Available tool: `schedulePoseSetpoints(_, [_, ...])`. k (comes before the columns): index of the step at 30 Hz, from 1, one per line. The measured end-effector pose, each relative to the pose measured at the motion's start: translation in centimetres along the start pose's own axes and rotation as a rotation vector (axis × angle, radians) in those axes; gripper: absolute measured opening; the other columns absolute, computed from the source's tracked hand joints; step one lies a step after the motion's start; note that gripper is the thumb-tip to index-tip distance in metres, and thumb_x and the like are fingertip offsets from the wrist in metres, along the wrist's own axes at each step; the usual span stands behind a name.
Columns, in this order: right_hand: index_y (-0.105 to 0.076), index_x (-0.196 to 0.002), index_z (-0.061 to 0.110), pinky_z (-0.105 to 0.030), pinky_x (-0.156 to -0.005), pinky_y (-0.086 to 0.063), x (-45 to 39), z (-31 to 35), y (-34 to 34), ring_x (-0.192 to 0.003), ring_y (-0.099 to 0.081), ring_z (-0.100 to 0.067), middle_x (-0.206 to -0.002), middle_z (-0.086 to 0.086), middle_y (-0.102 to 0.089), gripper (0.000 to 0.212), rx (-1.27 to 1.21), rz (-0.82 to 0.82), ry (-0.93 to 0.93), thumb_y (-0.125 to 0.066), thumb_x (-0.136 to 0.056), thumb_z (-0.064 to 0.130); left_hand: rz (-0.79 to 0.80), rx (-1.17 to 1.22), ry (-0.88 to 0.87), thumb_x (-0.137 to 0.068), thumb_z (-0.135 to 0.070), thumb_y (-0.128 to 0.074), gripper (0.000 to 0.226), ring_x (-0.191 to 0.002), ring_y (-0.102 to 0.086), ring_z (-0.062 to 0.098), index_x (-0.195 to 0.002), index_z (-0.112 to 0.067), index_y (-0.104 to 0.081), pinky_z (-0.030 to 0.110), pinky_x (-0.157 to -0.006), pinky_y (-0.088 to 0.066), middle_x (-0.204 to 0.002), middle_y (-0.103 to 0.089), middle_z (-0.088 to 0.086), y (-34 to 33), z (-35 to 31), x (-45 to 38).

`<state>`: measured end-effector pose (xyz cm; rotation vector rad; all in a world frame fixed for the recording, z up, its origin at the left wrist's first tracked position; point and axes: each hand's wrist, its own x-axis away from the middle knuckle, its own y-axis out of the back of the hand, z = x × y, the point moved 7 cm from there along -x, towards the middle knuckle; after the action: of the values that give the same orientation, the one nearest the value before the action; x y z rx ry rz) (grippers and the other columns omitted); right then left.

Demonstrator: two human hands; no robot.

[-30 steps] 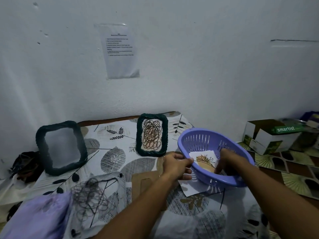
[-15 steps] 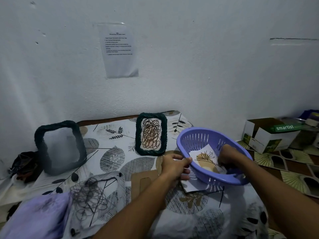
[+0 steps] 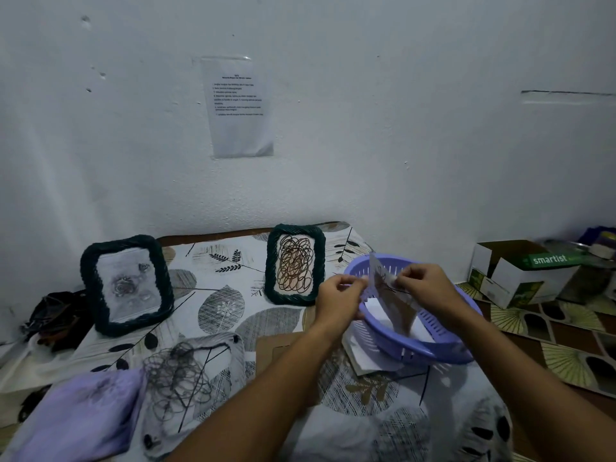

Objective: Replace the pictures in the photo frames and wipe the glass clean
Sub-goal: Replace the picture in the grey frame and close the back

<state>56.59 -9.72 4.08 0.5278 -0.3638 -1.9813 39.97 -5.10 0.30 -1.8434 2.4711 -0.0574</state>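
Both hands over the lilac basket (image 3: 443, 348), on the worktop's right. Left hand (image 3: 340, 295) and right hand (image 3: 423, 285) each pinch the picture card (image 3: 393, 305), fingers curled on its top edge; card stands tilted in the basket. Two dark woven frames: left frame (image 3: 125, 285), scribble frame (image 3: 295, 265), upright behind.

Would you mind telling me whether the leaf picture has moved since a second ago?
Yes. The leaf picture has risen from the basket floor, now above its rim.
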Motion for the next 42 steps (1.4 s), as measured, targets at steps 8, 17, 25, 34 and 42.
schedulePoseSetpoints(8, [-0.067, -0.076, 0.014, -0.025, -0.074, -0.049, 3.5, 6.2, -4.6, -0.088, -0.063, -0.011, -0.089, 0.001, -0.068, 0.007, 0.076, 0.04, 0.304, -0.068, -0.082, 0.011, 0.026, 0.45, 0.203, -0.091, -0.021, -0.064, 0.023, -0.071, -0.069, 0.025, -0.102, -0.001, -0.061, 0.037, -0.057, -0.059, -0.083, -0.068, 0.013, 2.1, -2.8, 1.2])
schedulePoseSetpoints(17, [-0.07, -0.082, 0.02, -0.031, -0.09, -0.039, 5.3, 9.0, -9.9, -0.118, -0.046, -0.016, -0.124, 0.0, -0.053, 0.007, 0.086, 0.059, 0.319, -0.071, -0.083, 0.027, -0.133, 0.35, 0.177, -0.092, 0.001, -0.053, 0.025, -0.095, -0.066, 0.032, -0.117, 0.0, -0.057, 0.037, -0.059, -0.06, -0.114, -0.065, 0.021, 11.1, -2.0, 2.3])
schedulePoseSetpoints(25, [-0.072, -0.098, 0.014, -0.036, -0.086, -0.046, 5.3, 7.7, -17.1, -0.109, -0.049, -0.018, -0.107, 0.006, -0.059, 0.018, -0.312, 0.35, -0.12, -0.059, -0.088, 0.005, -0.117, 0.2, 0.18, -0.093, 0.001, -0.053, 0.018, -0.089, -0.065, 0.026, -0.108, -0.006, -0.06, 0.034, -0.063, -0.057, -0.104, -0.067, 0.014, 18.7, -1.5, 4.5])
schedulePoseSetpoints(34, [-0.071, -0.098, 0.006, -0.042, -0.076, -0.058, 7.3, 6.9, -24.7, -0.094, -0.066, -0.034, -0.107, -0.015, -0.066, 0.024, -0.544, 0.458, -0.282, -0.065, -0.08, -0.008, -0.164, 0.026, 0.239, -0.091, -0.001, -0.058, 0.012, -0.069, -0.069, 0.022, -0.102, 0.0, -0.063, 0.033, -0.056, -0.057, -0.09, -0.07, 0.013, 27.1, 0.8, 6.1])
schedulePoseSetpoints(42, [-0.072, -0.095, 0.01, -0.042, -0.074, -0.058, 7.2, 5.1, -25.7, -0.09, -0.066, -0.032, -0.102, -0.013, -0.068, 0.024, -0.504, 0.37, -0.289, -0.065, -0.08, -0.008, -0.442, -0.616, -0.077, -0.082, -0.007, -0.07, 0.012, -0.076, -0.068, 0.021, -0.092, -0.012, -0.068, 0.03, -0.071, -0.055, -0.081, -0.072, 0.006, 34.6, 0.4, 6.5])
